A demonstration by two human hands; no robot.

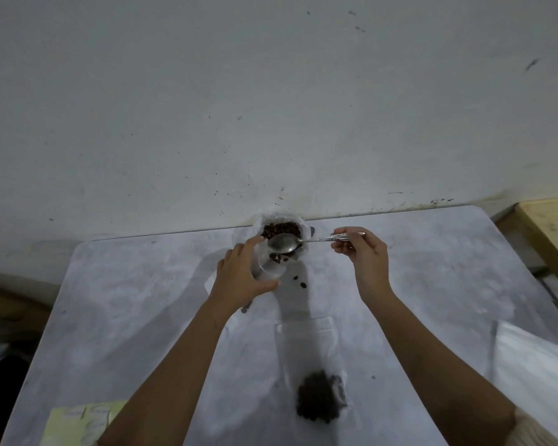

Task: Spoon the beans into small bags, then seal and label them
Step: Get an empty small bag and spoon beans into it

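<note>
Yellow label sheet (pixel 78 423) cut by bottom edge, its writing unreadable, small bag (pixel 271 272) partly behind left hand (pixel 240 280)

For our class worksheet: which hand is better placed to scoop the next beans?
Right hand: it grips the spoon, bowl above the open bean sack. Left hand holds the small bag.

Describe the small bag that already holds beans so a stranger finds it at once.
Look at the grey table, near edge, between the two forearms. A clear small bag lies flat there, a dark heap of beans in its near end. Unlike the bag in the left hand, nobody touches it.
</note>
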